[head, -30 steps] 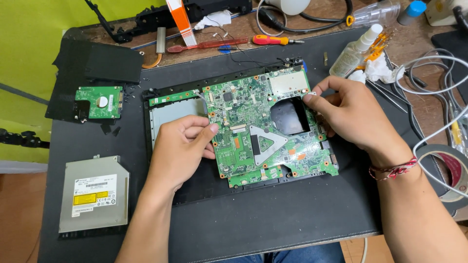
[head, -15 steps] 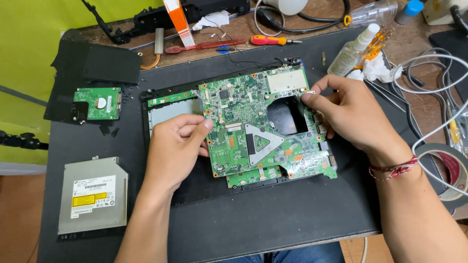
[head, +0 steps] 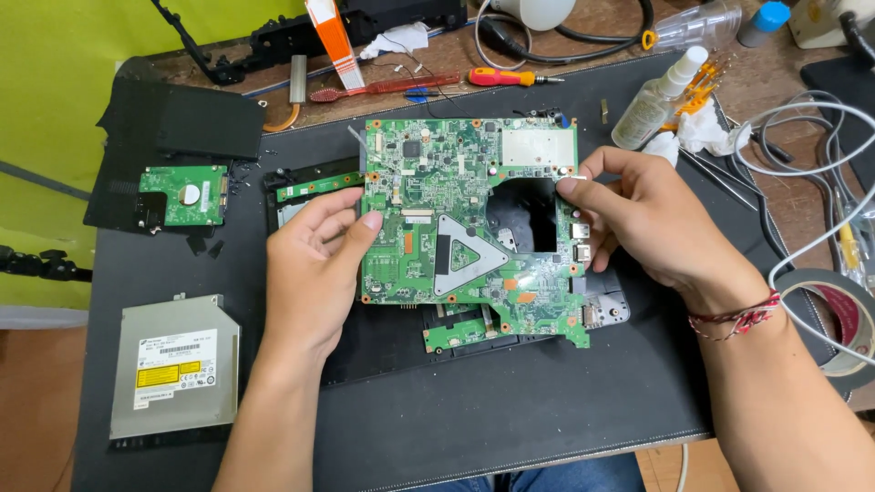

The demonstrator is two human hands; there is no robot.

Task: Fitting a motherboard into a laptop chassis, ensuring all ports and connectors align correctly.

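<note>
A large green laptop motherboard (head: pixel 447 191) with a round cut-out and a silver triangular bracket is held above the black laptop base (head: pixel 383 337). My left hand (head: pixel 314 264) grips the board's left edge, thumb on top. At the board's right side my right hand (head: pixel 652 223) pinches the edge by the cut-out. The board is tilted up, clear of the base. Under it a small green daughter board (head: pixel 460 333) shows in the base.
On the black mat (head: pixel 510 410) lie a silver optical drive (head: pixel 173 364), a hard drive with a green board (head: pixel 185 194) and a black cover (head: pixel 196 118). Screwdrivers (head: pixel 506 77), a spray bottle (head: pixel 656 96), cables and a tape roll (head: pixel 838 319) crowd the back and right.
Both hands have lifted the motherboard up out of the laptop base, so it now sits higher and nearer the camera. The base and small board under it are uncovered.
</note>
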